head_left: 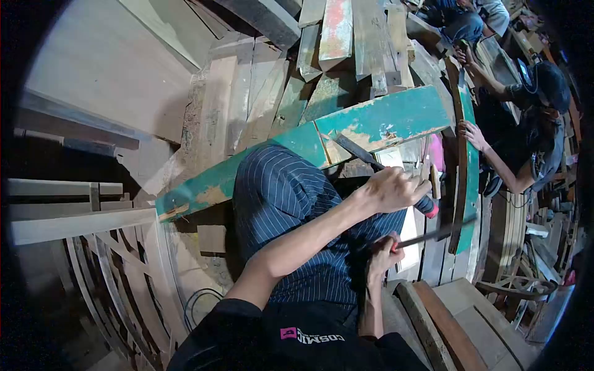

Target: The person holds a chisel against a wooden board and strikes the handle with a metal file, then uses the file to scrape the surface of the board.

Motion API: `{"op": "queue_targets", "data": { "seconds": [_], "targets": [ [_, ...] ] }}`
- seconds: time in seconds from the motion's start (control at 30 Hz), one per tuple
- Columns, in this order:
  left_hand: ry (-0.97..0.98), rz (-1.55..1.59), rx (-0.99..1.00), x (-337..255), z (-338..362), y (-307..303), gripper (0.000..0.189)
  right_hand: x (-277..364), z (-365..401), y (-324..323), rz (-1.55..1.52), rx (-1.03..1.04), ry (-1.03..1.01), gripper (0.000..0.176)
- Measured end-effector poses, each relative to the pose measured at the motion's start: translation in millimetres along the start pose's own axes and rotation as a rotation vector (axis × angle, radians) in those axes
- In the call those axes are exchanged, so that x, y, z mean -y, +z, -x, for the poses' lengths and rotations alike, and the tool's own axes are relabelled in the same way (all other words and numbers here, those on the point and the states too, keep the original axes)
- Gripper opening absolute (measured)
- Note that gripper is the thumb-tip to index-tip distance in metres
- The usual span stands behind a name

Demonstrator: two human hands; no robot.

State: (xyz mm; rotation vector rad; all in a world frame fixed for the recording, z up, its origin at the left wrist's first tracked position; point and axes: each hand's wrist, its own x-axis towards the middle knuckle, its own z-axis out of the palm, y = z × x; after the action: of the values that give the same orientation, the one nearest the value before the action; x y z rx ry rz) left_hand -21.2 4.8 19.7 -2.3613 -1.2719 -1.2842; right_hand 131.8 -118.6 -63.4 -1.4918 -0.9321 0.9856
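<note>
A green painted wooden board [396, 117] with flaking paint lies slantwise across my leg, over a stack of planks. My left hand [396, 187] is closed around the handle of a chisel-like tool [354, 148] with a flat dark blade and a red handle end. Its blade tip lies at the board, close to a dark line across the paint. Lower down, my right hand [383, 252] is closed on the red handle of a long thin dark tool [436, 234], blurred and pointing right. Its exact kind cannot be made out.
Weathered planks [334, 37] are stacked beyond the board. At the left stands a slatted wooden frame [86, 226]. On the right a co-worker [532, 123] in a dark cap holds another green board [467, 167]. Loose timber [442, 321] lies at lower right; another person [464, 25] sits farther back.
</note>
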Motion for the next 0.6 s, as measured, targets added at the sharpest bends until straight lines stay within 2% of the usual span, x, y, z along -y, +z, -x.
{"op": "queue_targets", "data": {
  "seconds": [0.1, 0.23, 0.27, 0.37, 0.47, 0.53, 0.57, 0.6],
  "targets": [
    [0.001, 0.013, -0.018, -1.3, -1.2, -1.0, 0.013, -11.0, -8.3, -11.6, 0.303, -0.042, -0.083, 0.039],
    [0.007, 0.012, 0.021, 1.0, 0.5, 0.5, 0.021, -0.9, -5.3, -3.0, -0.004, -0.017, -0.002, 0.041],
    [-0.003, 0.015, 0.035, 0.5, 1.8, 0.9, 0.022, -17.1, -11.4, -17.0, 0.232, 0.076, -0.102, 0.040],
    [-0.013, 0.031, 0.049, 0.0, 2.9, 5.0, 0.022, -11.0, -11.2, -18.3, 0.248, 0.001, -0.092, 0.039],
    [-0.028, 0.038, 0.069, -0.7, 3.5, 2.7, 0.019, -25.8, -10.5, -15.4, 0.217, 0.030, -0.148, 0.039],
    [-0.031, 0.045, 0.035, -1.7, 3.7, 3.6, 0.019, -11.7, -10.8, -17.0, 0.320, 0.101, -0.074, 0.038],
    [-0.023, 0.048, 0.021, -2.0, 3.9, 4.8, 0.019, -2.1, -8.0, -13.3, 0.351, 0.053, -0.237, 0.039],
    [-0.020, 0.056, 0.058, -0.6, 5.2, 9.7, 0.019, -0.9, -11.2, -11.6, 0.319, 0.002, -0.158, 0.039]
  ]
}}
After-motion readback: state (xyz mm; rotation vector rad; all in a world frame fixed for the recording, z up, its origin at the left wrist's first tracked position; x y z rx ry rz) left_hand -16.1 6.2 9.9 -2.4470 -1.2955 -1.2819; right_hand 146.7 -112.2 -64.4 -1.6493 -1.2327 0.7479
